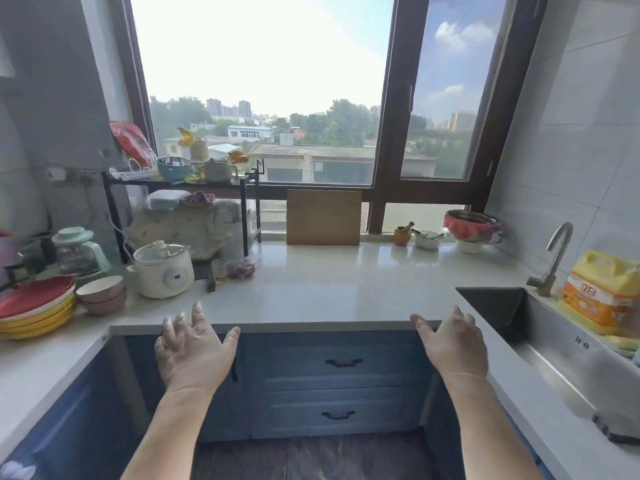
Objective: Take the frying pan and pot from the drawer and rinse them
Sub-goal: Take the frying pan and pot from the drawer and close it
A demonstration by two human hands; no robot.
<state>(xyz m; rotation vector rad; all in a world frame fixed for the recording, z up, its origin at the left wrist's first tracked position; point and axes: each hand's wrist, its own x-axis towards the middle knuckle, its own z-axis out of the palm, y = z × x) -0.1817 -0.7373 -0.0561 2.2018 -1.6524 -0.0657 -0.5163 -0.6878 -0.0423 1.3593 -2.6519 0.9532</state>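
Currently, pan and pot: unseen, presumably inside a closed drawer.
Drawers: upper drawer (pixel 343 362) and lower drawer (pixel 337 414) sit shut, below and between both hands.
Left hand (pixel 194 348): fingers spread, empty.
Right hand (pixel 450 344): fingers relaxed, empty.
Sink (pixel 561 351): just right of the right hand.
Advice: grip one dark handle centrally, pull straight.

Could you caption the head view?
Both hands, left hand and right hand, open above closed drawers beside the sink.
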